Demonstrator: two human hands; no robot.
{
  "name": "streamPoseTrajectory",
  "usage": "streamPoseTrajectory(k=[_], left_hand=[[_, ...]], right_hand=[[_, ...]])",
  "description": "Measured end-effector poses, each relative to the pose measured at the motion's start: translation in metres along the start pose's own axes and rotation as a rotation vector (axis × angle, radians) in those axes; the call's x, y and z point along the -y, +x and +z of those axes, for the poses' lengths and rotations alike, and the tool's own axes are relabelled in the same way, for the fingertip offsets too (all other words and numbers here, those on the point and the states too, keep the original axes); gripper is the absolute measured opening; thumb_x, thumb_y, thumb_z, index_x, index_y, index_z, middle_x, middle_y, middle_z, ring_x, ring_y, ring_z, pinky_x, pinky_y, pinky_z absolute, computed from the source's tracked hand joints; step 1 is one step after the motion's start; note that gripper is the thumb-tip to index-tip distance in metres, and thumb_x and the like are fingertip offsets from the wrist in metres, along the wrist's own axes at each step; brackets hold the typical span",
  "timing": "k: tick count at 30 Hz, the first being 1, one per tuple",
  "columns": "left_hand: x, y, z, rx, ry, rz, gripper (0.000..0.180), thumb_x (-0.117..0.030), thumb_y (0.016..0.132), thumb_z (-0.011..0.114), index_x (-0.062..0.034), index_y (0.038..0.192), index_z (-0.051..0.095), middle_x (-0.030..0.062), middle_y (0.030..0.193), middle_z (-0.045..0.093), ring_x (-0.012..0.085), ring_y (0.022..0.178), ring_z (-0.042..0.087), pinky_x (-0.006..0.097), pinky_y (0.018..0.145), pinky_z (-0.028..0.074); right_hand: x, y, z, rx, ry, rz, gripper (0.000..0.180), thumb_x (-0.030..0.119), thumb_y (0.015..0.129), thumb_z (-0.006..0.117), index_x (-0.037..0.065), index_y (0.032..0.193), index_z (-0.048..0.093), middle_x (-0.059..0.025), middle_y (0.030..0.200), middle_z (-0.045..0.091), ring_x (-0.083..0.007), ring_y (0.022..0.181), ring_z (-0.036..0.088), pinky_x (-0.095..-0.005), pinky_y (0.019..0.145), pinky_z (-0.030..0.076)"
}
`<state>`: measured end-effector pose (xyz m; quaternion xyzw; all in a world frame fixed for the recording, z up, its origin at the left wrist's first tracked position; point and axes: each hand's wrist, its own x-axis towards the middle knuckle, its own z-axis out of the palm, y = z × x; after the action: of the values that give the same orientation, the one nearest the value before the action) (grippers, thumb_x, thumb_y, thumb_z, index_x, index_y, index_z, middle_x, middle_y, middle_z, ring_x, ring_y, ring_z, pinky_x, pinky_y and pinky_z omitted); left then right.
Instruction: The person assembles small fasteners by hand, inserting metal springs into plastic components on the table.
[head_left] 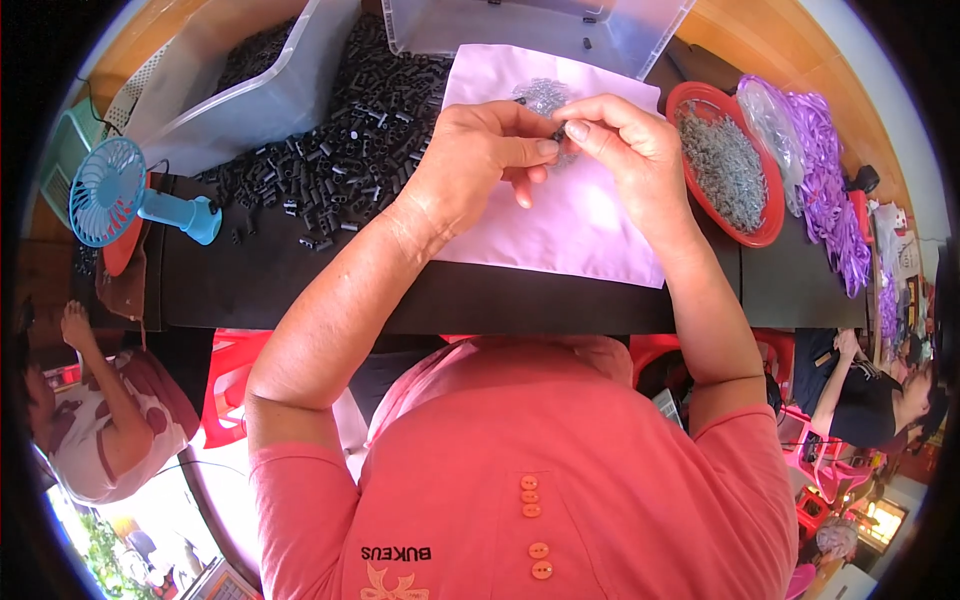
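Observation:
Above a pink cloth (pixel 560 230), my left hand (pixel 475 150) and my right hand (pixel 632 142) meet, fingertips nearly touching. Between them is a small black plastic piece (pixel 561 131), pinched by thumb and forefinger on both sides; its exact shape is mostly covered by the fingers. Just behind the fingertips lies a little pile of small shiny clear or metallic pieces (pixel 541 94) on the cloth. To the left of my left hand spreads a big heap of short black plastic tubes (pixel 345 150).
A red oval basin (pixel 768 225) of small shiny pieces stands right, beside purple straps (pixel 822 150) and a clear plastic bag (pixel 770 130). Translucent bins (pixel 225 120) stand behind. A blue fan (pixel 108 190) is far left. Other people sit at both sides.

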<state>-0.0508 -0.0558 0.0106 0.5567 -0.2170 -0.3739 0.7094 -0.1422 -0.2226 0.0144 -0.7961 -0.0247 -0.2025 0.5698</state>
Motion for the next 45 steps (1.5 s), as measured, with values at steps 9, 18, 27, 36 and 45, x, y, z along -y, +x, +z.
streamPoseTrajectory(k=[9,18,27,36,45], left_hand=[[0.002,-0.002,0.006,-0.035,0.065,0.073,0.016,-0.001,0.088,0.067,0.0073,0.101,0.065,0.0096,0.08,0.066,0.0141,0.064,0.061,0.026,0.052,0.05],[0.007,-0.009,0.015,-0.186,0.247,0.202,0.01,0.0,0.086,0.068,0.0041,0.094,0.067,0.0054,0.074,0.063,0.0096,0.057,0.055,0.023,0.049,0.045],[0.005,0.004,0.001,-0.136,-0.03,0.086,0.015,-0.002,0.086,0.067,0.0077,0.096,0.066,0.0107,0.08,0.066,0.0154,0.064,0.061,0.027,0.052,0.048],[0.01,0.003,0.002,-0.088,-0.106,0.056,0.016,-0.003,0.084,0.068,0.0089,0.094,0.066,0.0127,0.082,0.067,0.0188,0.066,0.062,0.029,0.056,0.051],[-0.001,0.001,0.004,-0.027,-0.201,0.005,0.022,-0.015,0.093,0.064,0.0061,0.094,0.068,0.0118,0.084,0.068,0.0183,0.069,0.064,0.029,0.055,0.05]], right_hand=[[0.004,-0.003,0.009,-0.138,-0.435,-0.34,0.008,-0.003,0.086,0.064,0.002,0.091,0.06,-0.0108,0.083,0.063,-0.0257,0.072,0.064,-0.0332,0.063,0.05],[0.001,-0.005,0.021,-0.18,-0.58,-0.507,0.014,-0.005,0.082,0.064,0.004,0.092,0.059,-0.0113,0.08,0.06,-0.0292,0.07,0.062,-0.0364,0.061,0.049],[-0.007,-0.003,0.014,-0.063,-0.16,-0.267,0.031,-0.001,0.078,0.07,0.006,0.106,0.062,-0.0085,0.084,0.059,-0.025,0.077,0.062,-0.0331,0.068,0.051],[-0.015,-0.002,0.026,-0.242,-0.719,-0.528,0.035,0.005,0.065,0.074,0.007,0.095,0.058,-0.0091,0.085,0.059,-0.0277,0.072,0.061,-0.0384,0.061,0.047],[-0.007,-0.001,0.012,-0.211,-0.619,-0.617,0.031,0.009,0.065,0.077,0.006,0.087,0.057,-0.0078,0.073,0.056,-0.0269,0.058,0.056,-0.0364,0.052,0.043]])
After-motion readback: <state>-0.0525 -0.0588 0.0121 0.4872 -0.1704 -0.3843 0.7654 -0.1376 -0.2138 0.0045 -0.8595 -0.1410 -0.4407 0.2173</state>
